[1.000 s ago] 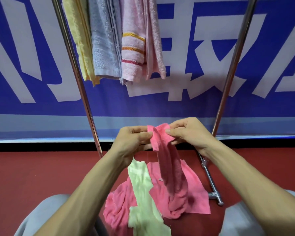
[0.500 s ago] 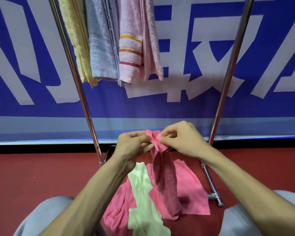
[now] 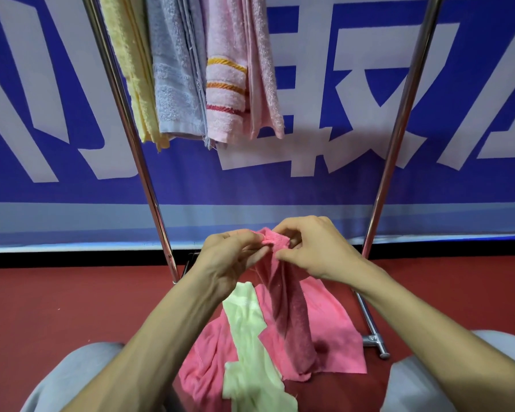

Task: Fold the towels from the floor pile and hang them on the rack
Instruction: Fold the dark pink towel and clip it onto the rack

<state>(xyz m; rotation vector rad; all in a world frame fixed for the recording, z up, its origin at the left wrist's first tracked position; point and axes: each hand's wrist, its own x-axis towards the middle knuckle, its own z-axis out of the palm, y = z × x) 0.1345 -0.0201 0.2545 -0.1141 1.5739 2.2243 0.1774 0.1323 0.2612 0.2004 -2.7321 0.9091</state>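
Note:
A dark pink towel (image 3: 292,316) hangs bunched from both my hands above the floor pile. My left hand (image 3: 229,263) pinches its top edge on the left, and my right hand (image 3: 312,251) pinches the same edge on the right, fingers close together. Below lie a bright pink towel (image 3: 330,328) and a pale green towel (image 3: 247,346) on the red floor. The metal rack (image 3: 137,150) stands behind, with a yellow towel (image 3: 131,69), a blue-grey towel (image 3: 176,75) and a light pink striped towel (image 3: 232,72) hanging from its top left.
The rack's right post (image 3: 399,129) slants up from a foot bar (image 3: 372,331) on the red floor (image 3: 57,301). A blue and white banner (image 3: 324,173) covers the wall behind. My grey-clad knees (image 3: 72,379) frame the pile at the bottom corners.
My hands have drawn closer together and lowered slightly, bunching the top edge of the dark pink towel between them. The view has tilted down a little.

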